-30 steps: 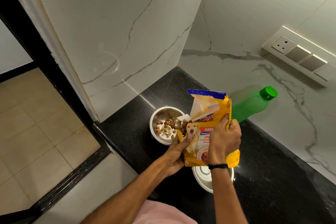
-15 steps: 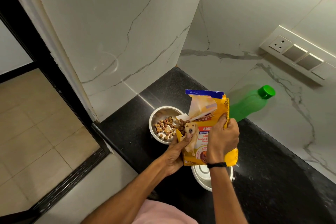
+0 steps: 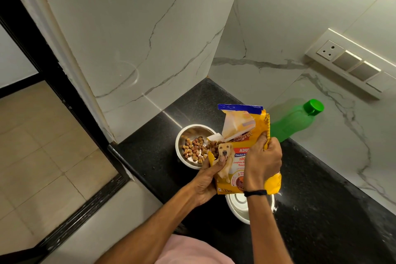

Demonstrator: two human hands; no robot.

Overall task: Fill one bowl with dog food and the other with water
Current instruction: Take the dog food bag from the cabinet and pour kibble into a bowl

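A yellow dog food bag (image 3: pixel 242 152) is tilted to the left over a steel bowl (image 3: pixel 188 133), and brown kibble (image 3: pixel 194 150) spills from its torn corner into the bowl. My left hand (image 3: pixel 206 178) grips the bag's lower left side. My right hand (image 3: pixel 262 161) clutches its right edge. A white bowl (image 3: pixel 237 203) sits on the black counter just below the bag, partly hidden by my right wrist. A green water bottle (image 3: pixel 293 122) with its cap on lies behind the bag against the wall.
The black counter (image 3: pixel 317 210) is narrow, boxed in by marble walls at the back and left. Its front edge drops to a tiled floor (image 3: pixel 42 156) on the left. A switch panel (image 3: pixel 351 64) is mounted on the right wall.
More kibble has fallen into the steel bowl. Both hands keep holding the tilted bag in about the same place.
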